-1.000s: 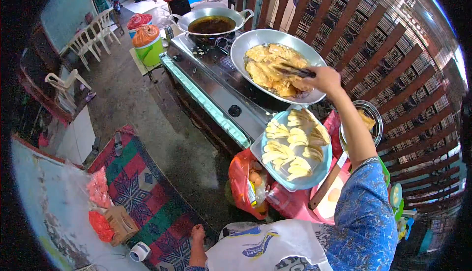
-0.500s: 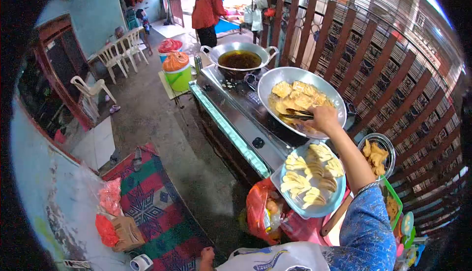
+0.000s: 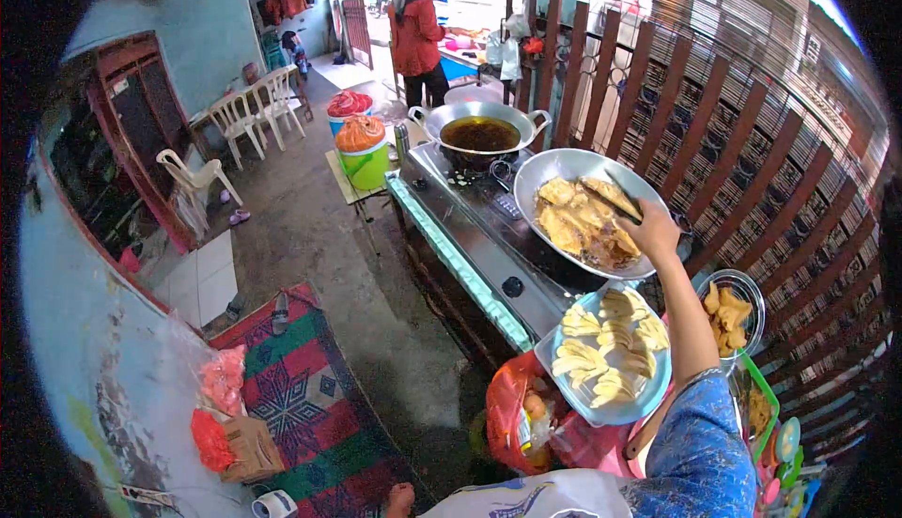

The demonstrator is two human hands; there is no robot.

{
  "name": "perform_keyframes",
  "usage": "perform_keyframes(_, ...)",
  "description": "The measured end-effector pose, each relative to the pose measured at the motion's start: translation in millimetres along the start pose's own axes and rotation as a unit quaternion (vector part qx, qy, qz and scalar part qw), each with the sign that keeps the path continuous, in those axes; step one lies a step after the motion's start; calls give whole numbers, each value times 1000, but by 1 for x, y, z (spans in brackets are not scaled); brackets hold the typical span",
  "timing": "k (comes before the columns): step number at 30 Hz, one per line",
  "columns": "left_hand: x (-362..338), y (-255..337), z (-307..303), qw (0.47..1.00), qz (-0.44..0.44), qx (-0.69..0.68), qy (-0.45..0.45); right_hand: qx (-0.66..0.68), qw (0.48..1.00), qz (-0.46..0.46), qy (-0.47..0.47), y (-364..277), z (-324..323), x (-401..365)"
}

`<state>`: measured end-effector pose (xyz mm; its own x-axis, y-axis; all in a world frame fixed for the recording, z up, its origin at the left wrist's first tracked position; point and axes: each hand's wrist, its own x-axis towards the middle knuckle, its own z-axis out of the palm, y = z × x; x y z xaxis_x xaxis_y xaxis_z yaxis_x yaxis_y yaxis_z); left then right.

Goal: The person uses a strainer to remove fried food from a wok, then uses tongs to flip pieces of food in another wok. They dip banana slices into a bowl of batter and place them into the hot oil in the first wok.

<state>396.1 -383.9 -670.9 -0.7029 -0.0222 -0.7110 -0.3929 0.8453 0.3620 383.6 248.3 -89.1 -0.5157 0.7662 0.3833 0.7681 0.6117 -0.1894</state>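
Observation:
My right hand (image 3: pixel 655 230) is closed around dark tongs (image 3: pixel 615 197), whose tips reach into a wide wok (image 3: pixel 545 163). Golden battered fritters (image 3: pixel 568 217) fry in the oil there, and the tongs lie over the ones at the upper right. Below my right forearm is a light blue plate (image 3: pixel 583 412) with fanned, sliced pale pieces (image 3: pixel 615 335), probably banana. At the bottom edge, beside my apron, my left hand (image 3: pixel 400 499) hangs partly cut off; its fingers look curled in, and their inside is hidden.
A second wok (image 3: pixel 479 133) of dark oil stands farther back on the stove counter (image 3: pixel 470 236). Fried pieces fill a glass bowl (image 3: pixel 747 288) at the right by the slatted fence (image 3: pixel 695 105). A person in red (image 3: pixel 418 44) stands beyond. A red bag (image 3: pixel 507 405) hangs below the plate.
My right hand has moved with the tongs from the lower middle of the wok toward its upper right side. The view has shifted slightly. The person in red stands more upright.

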Motion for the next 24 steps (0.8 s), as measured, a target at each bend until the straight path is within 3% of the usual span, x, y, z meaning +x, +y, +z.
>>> perform_keyframes(2, 1, 2, -8, 999, 10, -22, -23, -65, 994, -53, -75, 11, 9, -5)
perform_keyframes(5, -2, 11, -15, 996, 16, -72, -57, 30, 999, -18, 19, 8, 0, -18)
perform_keyframes(6, -2, 14, -18, 993, 16, -94, -71, 26, 999, -9, 19, 14, 7, -17)
perform_keyframes(8, -6, 26, -24, 983, -1, -144, -110, -16, 997, -30, -74, 27, 12, -16)
perform_keyframes(10, -21, 49, -33, 982, -5, -118, -145, 29, 997, 28, -70, 22, -1, -23)
perform_keyframes(11, -46, 75, -41, 969, -27, -213, -122, 75, 997, 26, -12, 28, 2, -28)
perform_keyframes(12, -61, 89, -45, 946, -50, -306, -97, 159, 986, 35, -33, 42, 19, -21)
perform_keyframes(13, -52, 84, -44, 954, -44, -274, -111, 253, 958, 68, -114, 39, 1, -29)
perform_keyframes(14, -30, 71, -40, 945, -10, -272, -182, 425, 893, 88, -115, 56, 38, -20)
perform_keyframes(15, -4, 55, -33, 928, 20, -273, -252, 487, 851, 131, -150, 54, 14, -36)
perform_keyframes(16, 12, 47, -27, 953, 151, -53, -259, 547, 800, 166, -181, 53, -15, -53)
perform_keyframes(17, 19, 45, -23, 882, 313, 310, -165, 590, 764, 178, -192, 67, -21, -63)
perform_keyframes(18, 24, 42, -18, 768, 408, 491, -54, 632, 724, 186, -203, 80, -27, -73)
perform_keyframes(20, 10, 37, -18, 805, 367, 464, -46, 695, 670, 168, -201, 119, -57, -104)
perform_keyframes(22, -3, 40, -18, 850, 339, 398, -57, 687, 698, 180, -94, 163, -84, -137)
perform_keyframes(23, -11, 43, -18, 872, 327, 360, -64, 681, 704, 163, -117, 201, -95, -157)
perform_keyframes(24, -18, 43, -18, 891, 316, 318, -70, 633, 748, 196, -41, 225, -106, -178)
